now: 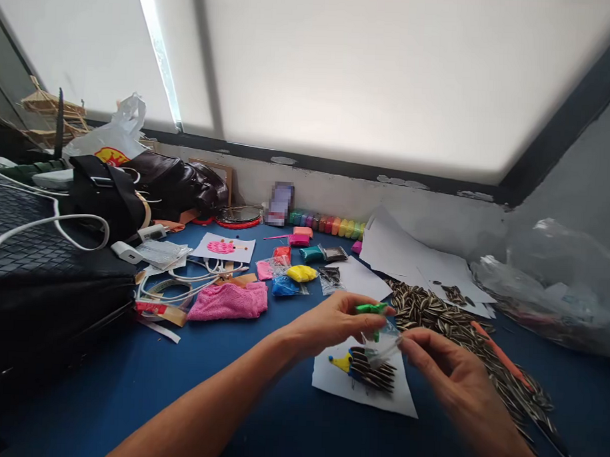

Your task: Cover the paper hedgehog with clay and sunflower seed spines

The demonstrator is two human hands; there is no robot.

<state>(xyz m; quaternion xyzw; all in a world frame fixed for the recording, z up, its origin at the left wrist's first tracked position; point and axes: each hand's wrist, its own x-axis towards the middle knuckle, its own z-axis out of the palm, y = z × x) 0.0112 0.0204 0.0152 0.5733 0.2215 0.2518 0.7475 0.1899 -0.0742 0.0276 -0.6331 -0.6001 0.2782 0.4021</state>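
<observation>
Green clay [369, 309] in hand [344, 321]; bag logo [111, 156] illegible.

Looks out from 1 camera worn on the head, above the blue tabletop [278, 427]. Faces forward and down, reaching across to the white blind [365, 70] beyond. Shows the left hand [339, 321] and the right hand [443, 368] from close by, below and right of centre. Spans widely, from the black bag [56, 313] at left to the clear plastic bag [553, 290] at right.
</observation>
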